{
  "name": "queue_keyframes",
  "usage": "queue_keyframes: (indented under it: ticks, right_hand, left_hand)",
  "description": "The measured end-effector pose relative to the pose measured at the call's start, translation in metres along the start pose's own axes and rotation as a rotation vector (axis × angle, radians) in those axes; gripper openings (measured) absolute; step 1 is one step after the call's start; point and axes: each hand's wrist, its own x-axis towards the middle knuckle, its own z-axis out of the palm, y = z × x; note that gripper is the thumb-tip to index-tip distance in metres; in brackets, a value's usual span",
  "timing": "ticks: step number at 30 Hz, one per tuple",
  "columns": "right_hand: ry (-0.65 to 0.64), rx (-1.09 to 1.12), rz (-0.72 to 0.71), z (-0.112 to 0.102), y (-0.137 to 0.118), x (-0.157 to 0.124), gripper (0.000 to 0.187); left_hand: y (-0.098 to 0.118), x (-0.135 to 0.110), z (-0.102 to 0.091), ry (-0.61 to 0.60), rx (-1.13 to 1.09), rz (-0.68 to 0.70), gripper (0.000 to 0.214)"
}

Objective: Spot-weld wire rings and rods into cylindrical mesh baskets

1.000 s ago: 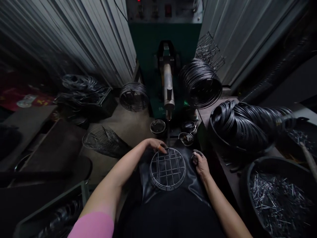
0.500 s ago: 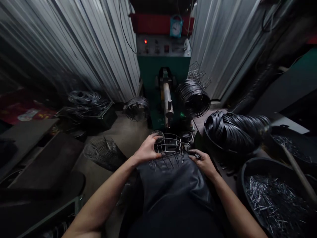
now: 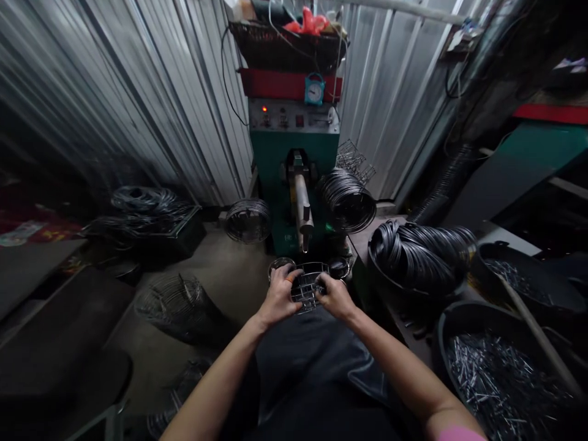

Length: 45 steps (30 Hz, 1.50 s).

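Observation:
A small curved wire frame [image 3: 309, 286] of shiny crossed rods sits above my dark apron [image 3: 316, 361]. My left hand [image 3: 281, 293] is closed on its left side, with the thumb at the lower edge. My right hand [image 3: 335, 296] has curled fingers at its right side; whatever lies under the fingertips is hidden. Just beyond the frame is the pale metal arm [image 3: 302, 205] of a green machine [image 3: 271, 153]. Small round containers stand near both hands, one at the left [image 3: 280, 263] and one at the right [image 3: 339, 267].
Wire rings hang left [image 3: 248, 220] and right [image 3: 348, 199] of the machine. On the right are a basin of black wire coils [image 3: 413, 254] and a tub of short metal rods [image 3: 496, 367]. A wire mesh bundle [image 3: 177, 306] rests on the floor at left.
My right hand has moved left from beside the round containers onto the wire frame. The frame is now tilted flatter between both hands. The camera view has tipped up a little.

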Motion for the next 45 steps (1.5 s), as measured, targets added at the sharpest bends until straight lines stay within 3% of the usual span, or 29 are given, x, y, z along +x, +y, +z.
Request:
queue_keyframes:
  ticks: [4,11,25,36,45]
  right_hand:
    - [-0.157,0.103,-0.166,0.001,0.015,0.0,0.016]
    - [-0.334,-0.006,-0.293,-0.01,0.025,0.017,0.03]
    - [-0.218,0.031,-0.359,0.01,0.043,0.032,0.012]
    - [-0.195,-0.101,-0.379,0.016,0.048,0.045,0.02]
    - [-0.141,-0.118,-0.387,0.008,0.046,0.074,0.021]
  left_hand:
    - [-0.012,0.003,0.003,-0.028,-0.089,-0.03,0.07]
    - [-0.03,0.012,0.009,-0.064,-0.149,-0.073,0.071]
    - [-0.053,0.024,0.016,-0.098,-0.177,-0.066,0.07]
    - [-0.076,0.03,0.027,-0.006,-0.193,-0.014,0.073]
    - [-0.084,0.056,0.03,0.036,-0.233,-0.065,0.064]
